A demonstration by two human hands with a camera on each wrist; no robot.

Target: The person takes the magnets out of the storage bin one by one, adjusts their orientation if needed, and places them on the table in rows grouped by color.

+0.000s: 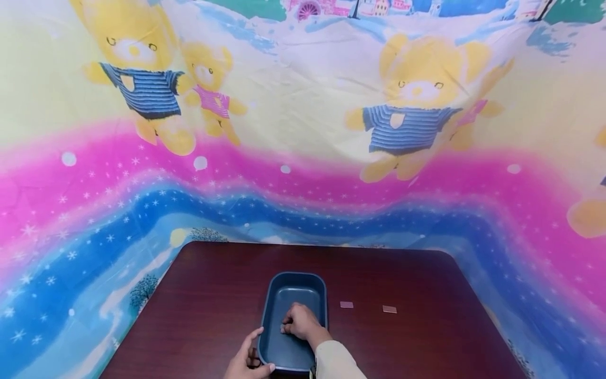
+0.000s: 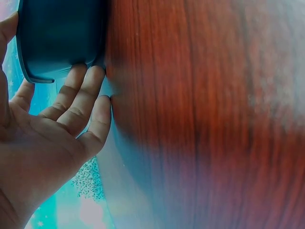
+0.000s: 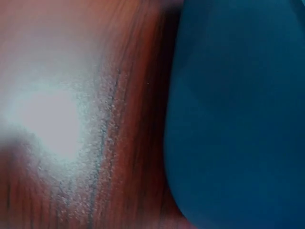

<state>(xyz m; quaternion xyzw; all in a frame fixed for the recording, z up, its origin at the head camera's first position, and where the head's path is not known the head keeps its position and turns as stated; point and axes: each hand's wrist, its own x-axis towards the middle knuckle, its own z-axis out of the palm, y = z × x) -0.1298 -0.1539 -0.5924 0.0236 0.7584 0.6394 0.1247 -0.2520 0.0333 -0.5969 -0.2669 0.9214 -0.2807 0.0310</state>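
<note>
At the near left, your left hand (image 1: 246,359) held the corner of the dark blue rectangular tray (image 1: 270,310), index fingertip on the left rim and thumb on the near rim; that grip probably served to keep the tray from sliding while your other hand worked inside it. The tray sat near the middle of the wooden table (image 1: 222,284), its long sides running from near to far, which likely gave both hands an easy approach from the near side. Your right hand (image 1: 302,322) was apart from the left, inside the tray with its fingers curled together low over the tray floor; whether they pinched anything you could not have told from here, since the hand itself hid the spot. The pale sleeve (image 1: 337,360) crossed the near right rim behind it. Further right, well clear of your fingers, two small flat pinkish pieces, a left piece (image 1: 346,305) and a right piece (image 1: 390,309), lay apart on the tabletop, roughly in line and seemingly within easy reach of your right hand. The left wrist view added what the head view hid: your other left fingers, spread out, with two tips against the tray's outer wall. The right wrist view showed only a rounded blue surface, probably that wall, beside glaring wood, and none of your right hand.
</note>
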